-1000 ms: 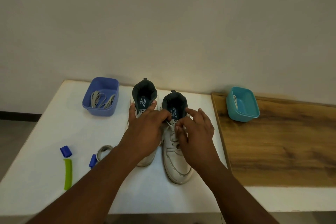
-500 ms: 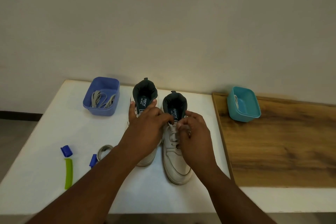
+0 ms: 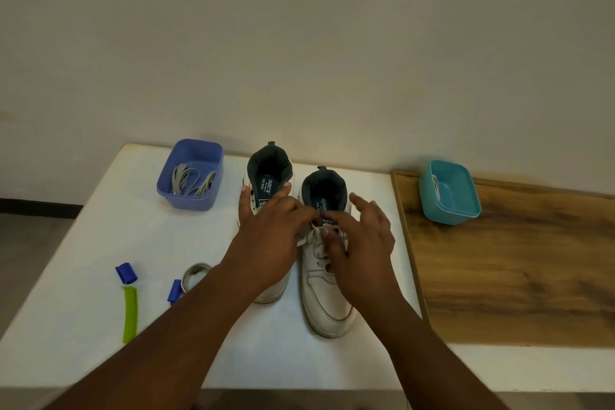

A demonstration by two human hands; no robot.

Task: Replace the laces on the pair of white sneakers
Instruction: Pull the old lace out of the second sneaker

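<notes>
Since half a second ago the right hand [image 3: 361,243] has uncurled: its fingers now spread above the tongue of the right sneaker [image 3: 327,280], while thumb and forefinger seem to meet at the top of the lace [image 3: 319,243]; whether they actually pinch it cannot be told. The left hand [image 3: 273,236] has hardly moved. It lies over the left sneaker [image 3: 268,176], thumb against the collar's outer side, fingertips reaching across to the same top eyelets; whether it grips the lace there is hidden.

Nearest on the white table [image 3: 100,276] lie a green strip [image 3: 130,314], two small blue pieces [image 3: 126,273] and a coiled grey lace [image 3: 194,273]. Both shoes stand side by side at the middle, toes toward the person. Behind them to the left a purple tub [image 3: 191,203] holds grey laces [image 3: 193,181]; to the right a teal tub [image 3: 449,206] sits on a wooden board [image 3: 515,260].

A lace is likely light, limp and a little slippery, so it is best taken near its stiff tip or right at an eyelet and drawn out one crossing at a time, with the other hand steadying the shoe.
</notes>
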